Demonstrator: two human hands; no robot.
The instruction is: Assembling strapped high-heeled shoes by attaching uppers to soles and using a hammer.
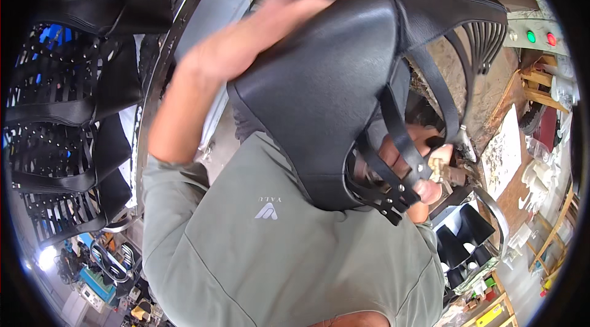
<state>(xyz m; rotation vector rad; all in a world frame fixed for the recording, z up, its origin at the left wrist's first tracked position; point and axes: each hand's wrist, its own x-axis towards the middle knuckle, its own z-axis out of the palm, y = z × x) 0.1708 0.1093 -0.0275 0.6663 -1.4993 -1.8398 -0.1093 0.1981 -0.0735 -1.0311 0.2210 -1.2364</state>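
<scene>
A large black leather piece (pixel 332 75) with a smooth curved panel, cut slits and hanging riveted straps spreads in front of my chest. My left hand (pixel 264 32) is at its upper left edge, blurred by motion, with the fingers that show stretched out along the leather. On the right side, my right hand (pixel 427 170) is closed around the riveted straps (pixel 399 164), partly hidden behind them. A small tan and metallic thing (pixel 439 164) shows by its fingers; I cannot make out what it is.
Several similar black leather pieces with studded straps (pixel 67 112) are stacked at the left. A machine panel with a green button (pixel 531 36) and a red button (pixel 551 39) stands at the upper right. Below it are a worn board (pixel 510 155) and a bin of black pieces (pixel 464 235).
</scene>
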